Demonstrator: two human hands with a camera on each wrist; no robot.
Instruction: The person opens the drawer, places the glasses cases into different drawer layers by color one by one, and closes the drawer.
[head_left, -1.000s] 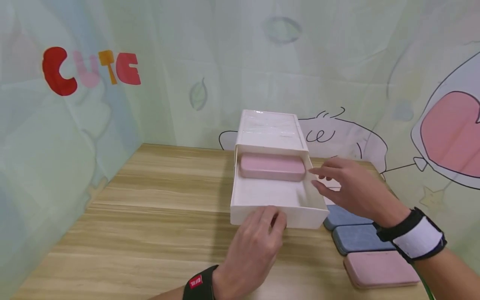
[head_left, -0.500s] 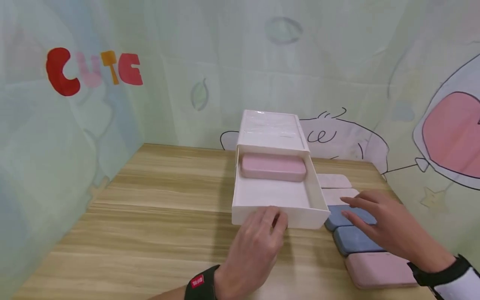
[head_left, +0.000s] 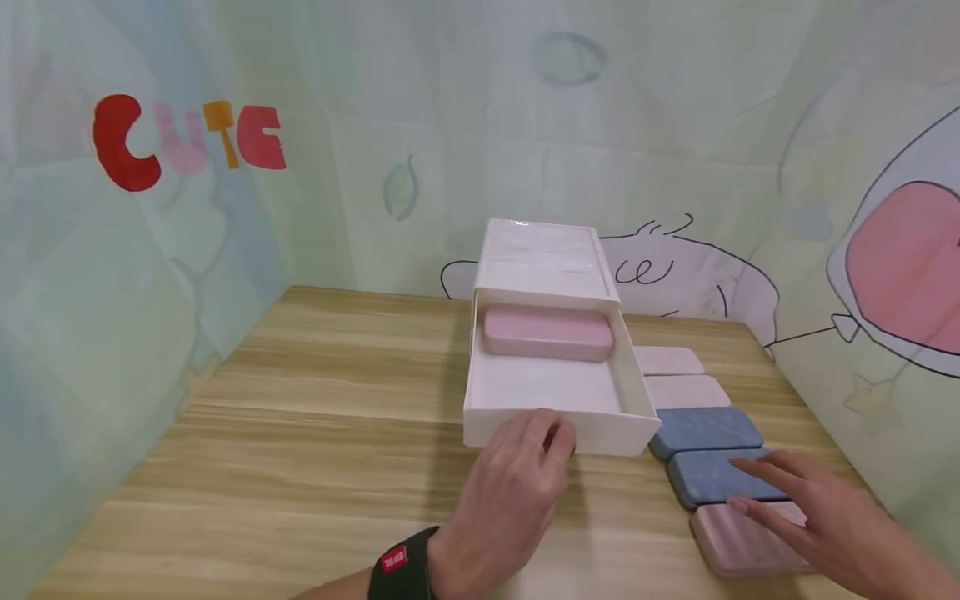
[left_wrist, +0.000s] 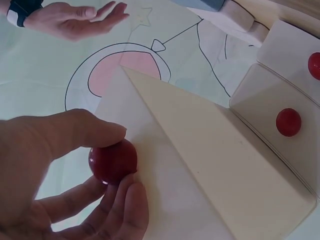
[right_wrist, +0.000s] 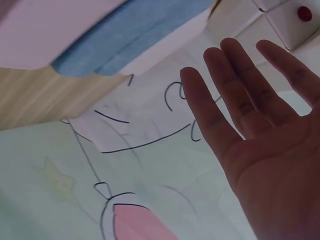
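My left hand pinches a round red drawer knob between thumb and fingers, at the front of a white drawer. The drawer is pulled out of its white cabinet. At its far end lies a pink glasses case, crosswise; bare drawer floor shows in front of it. My right hand holds nothing, fingers extended, and overlaps the nearest pink glasses case and part of a blue glasses case in the head view.
Beyond these, in the same row right of the drawer, lie another blue case and two pale pink cases. More drawer fronts with red knobs show in the left wrist view. A printed curtain surrounds the wooden table.
My right hand has moved from the drawer's right side, rightward and toward me, over the row of cases. The left hand stays on the knob, and the drawer has not moved.
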